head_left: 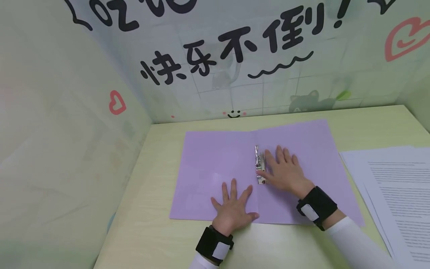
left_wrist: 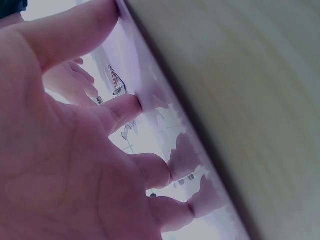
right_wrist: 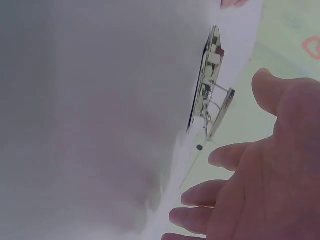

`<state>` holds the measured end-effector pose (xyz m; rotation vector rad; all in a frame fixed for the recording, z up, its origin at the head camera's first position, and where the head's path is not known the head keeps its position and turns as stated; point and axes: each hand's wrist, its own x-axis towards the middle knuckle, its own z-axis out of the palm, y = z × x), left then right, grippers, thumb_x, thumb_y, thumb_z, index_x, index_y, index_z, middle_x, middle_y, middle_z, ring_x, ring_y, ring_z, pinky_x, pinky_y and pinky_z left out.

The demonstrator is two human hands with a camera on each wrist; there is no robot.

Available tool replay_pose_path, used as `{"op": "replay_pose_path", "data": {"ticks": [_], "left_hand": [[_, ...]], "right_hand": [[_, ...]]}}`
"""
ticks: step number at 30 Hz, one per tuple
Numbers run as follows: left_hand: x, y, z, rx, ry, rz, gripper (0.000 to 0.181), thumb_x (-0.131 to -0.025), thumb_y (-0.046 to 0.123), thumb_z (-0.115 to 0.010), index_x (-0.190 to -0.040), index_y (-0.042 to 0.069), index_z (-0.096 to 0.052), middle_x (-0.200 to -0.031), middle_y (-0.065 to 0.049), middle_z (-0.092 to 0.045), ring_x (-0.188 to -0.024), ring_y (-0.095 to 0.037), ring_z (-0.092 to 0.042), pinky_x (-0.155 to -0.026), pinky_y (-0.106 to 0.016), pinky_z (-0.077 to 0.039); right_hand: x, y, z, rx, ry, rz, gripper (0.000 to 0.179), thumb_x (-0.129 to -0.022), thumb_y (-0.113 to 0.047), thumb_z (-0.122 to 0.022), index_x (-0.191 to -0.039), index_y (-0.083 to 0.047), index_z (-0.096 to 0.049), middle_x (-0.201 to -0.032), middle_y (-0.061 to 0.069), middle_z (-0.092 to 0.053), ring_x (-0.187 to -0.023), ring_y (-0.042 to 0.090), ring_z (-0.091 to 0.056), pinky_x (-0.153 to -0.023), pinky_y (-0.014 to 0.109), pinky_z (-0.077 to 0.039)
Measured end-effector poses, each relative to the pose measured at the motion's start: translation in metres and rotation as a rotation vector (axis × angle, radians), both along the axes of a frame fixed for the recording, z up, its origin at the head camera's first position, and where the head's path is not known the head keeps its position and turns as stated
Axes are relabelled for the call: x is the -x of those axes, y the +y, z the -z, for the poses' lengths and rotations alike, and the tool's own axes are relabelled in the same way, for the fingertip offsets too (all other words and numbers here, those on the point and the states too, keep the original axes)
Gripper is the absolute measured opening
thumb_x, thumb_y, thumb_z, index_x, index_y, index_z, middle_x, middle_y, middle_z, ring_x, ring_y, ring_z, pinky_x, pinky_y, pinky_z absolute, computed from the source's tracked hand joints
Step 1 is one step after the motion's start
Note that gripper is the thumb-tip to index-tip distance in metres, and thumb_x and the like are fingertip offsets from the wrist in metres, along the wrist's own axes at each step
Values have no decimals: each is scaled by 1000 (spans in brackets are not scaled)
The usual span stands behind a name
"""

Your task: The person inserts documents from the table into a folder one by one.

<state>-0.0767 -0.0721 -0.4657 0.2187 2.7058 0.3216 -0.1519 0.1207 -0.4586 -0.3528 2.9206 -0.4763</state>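
A purple folder (head_left: 215, 157) lies spread wide on the table, its crease running down the middle. Along the crease sits a metal clip (head_left: 261, 175), seen close up as a silver clip (right_wrist: 206, 90) with a raised bar in the right wrist view. My left hand (head_left: 231, 215), fingers spread, rests on the lower edge of the folder's left half; in the left wrist view its fingertips (left_wrist: 159, 172) touch the glossy cover. Over the right half is my right hand (head_left: 285, 172), fingers spread, thumb near the clip. Neither hand holds anything.
Printed sheets (head_left: 396, 194) lie in a stack to the right of the folder on the pale wood table (head_left: 144, 228). A wall covering (head_left: 218, 89) with black lettering rises behind the table, and another wall (head_left: 60, 149) stands along the left.
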Motion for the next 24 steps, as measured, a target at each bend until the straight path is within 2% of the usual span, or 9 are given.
{"op": "replay_pose_path", "data": {"ticks": [6,12,24], "left_hand": [[2,-2,0,11,-1,3,78,-85,57,-67,-153,38,-33,-167,-15,-8,-152,-46,-5,-106,-81,-17],[7,-5,-3,3,1,1,78,-86,56,-66,-154,38,-32,-167,-15,-6,-152,-47,-4,-106,-82,-15],[9,-11,-4,-19,0,-26,78,-86,54,-67,-153,37,-32,-167,-16,-6,-152,-47,-3,-105,-83,-13]], "right_hand": [[-4,21,-10,25,-51,15,81,-100,-55,-43,-156,-1,-20,-158,39,-6,-146,58,-4,-116,72,-8],[-3,60,-20,82,-87,31,87,-100,-62,-36,-156,1,-15,-157,40,0,-144,60,1,-113,74,-5],[-10,124,-25,80,-79,103,86,-102,-58,-33,-156,3,-7,-155,42,5,-144,60,5,-110,76,-3]]}}
